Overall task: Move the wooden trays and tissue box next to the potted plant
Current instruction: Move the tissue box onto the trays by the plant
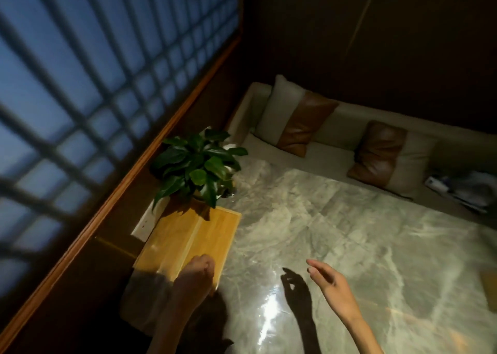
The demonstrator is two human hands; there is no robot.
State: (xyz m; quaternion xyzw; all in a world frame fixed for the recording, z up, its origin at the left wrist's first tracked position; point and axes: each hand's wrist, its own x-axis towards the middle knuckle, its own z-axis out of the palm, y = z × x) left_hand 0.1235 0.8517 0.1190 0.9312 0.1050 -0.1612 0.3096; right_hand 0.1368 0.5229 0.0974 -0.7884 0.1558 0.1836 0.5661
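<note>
wooden trays (188, 239) parked right beside the potted plant (197, 165), near edge pinched by left hand (195, 278); right hand (329, 281) held apart, fingers loosely spread

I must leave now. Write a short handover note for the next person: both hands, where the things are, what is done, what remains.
Left hand: resting on the near end of the wooden trays, fingers curled, not clearly gripping.
Right hand: open, empty, above the marble table.
Trays: side by side at the table's left edge, right beside the potted plant.
Done: trays look placed.
Left: the tissue box; I cannot make it out clearly in this view, so find it and set it by the plant.
</note>
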